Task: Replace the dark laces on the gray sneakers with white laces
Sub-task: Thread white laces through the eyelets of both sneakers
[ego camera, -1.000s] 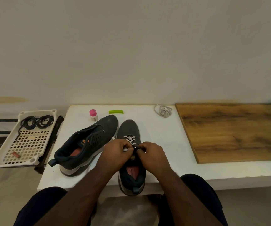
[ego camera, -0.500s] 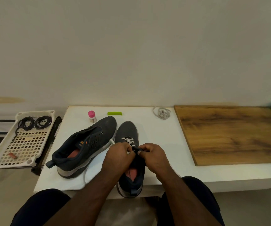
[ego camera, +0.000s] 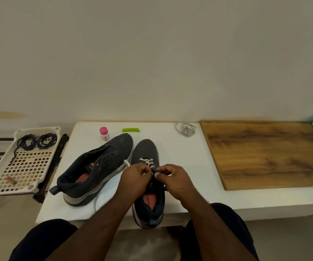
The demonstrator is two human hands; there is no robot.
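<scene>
Lacing is in hand on the right-hand dark gray mesh sneaker [ego camera: 148,185], which stands upright at the near edge of the white tabletop [ego camera: 180,166], toe pointing away from me. My left hand [ego camera: 135,180] is curled over the eyelet rows, and my right hand [ego camera: 174,178] pinches the flat white lace [ego camera: 147,162] at its tip; what the left fingers hold is hidden. I judge the lace light, limp and slightly slippery: take hold just behind the stiff tip, not along the soft run. The sneaker is light and flexible; brace it at the eyelet edge.

The second dark gray sneaker [ego camera: 97,166] lies tilted beside it, unlaced. A coiled spare white lace [ego camera: 186,129] lies at the far edge. The removed dark laces [ego camera: 37,141] sit coiled in the cream perforated plastic tray [ego camera: 25,168] to the left. A wooden board [ego camera: 274,153] covers the right. The plain wall behind is pale.
</scene>
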